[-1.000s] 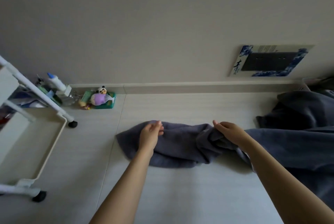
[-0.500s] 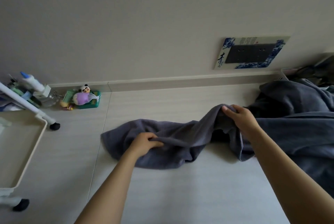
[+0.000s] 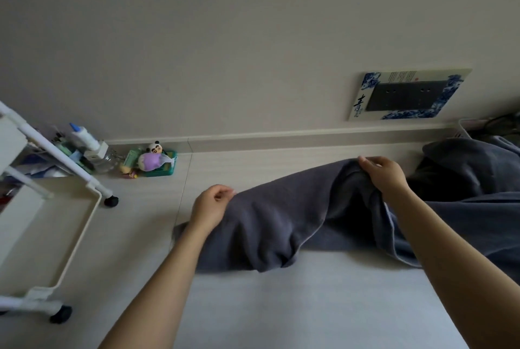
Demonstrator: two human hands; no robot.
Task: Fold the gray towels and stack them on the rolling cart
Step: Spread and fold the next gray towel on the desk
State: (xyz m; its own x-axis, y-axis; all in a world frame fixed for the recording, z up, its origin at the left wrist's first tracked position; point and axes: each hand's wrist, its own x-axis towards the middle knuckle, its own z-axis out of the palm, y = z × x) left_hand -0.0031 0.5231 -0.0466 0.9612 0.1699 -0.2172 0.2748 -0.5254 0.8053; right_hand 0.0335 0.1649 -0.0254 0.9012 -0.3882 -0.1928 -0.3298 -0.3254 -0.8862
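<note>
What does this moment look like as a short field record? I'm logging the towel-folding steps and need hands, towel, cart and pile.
left hand: grips the gray towel's left end
right hand: pinches the towel's right end, raised higher
gray towel: unfolded, lifted, sagging between the hands, lower edge on the floor
rolling cart: at left, its tray in view holds no towel
towel pile: gray, heaped at right

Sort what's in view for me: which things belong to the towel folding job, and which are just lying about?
Part of the job:
- gray towel, gripped by the left hand and right hand
- pile of gray towels at the right
- rolling cart, its tray rim at the left

Just lying about:
- toy tray with panda figure
- bottles behind the cart
- blue-patterned wall panel
</note>
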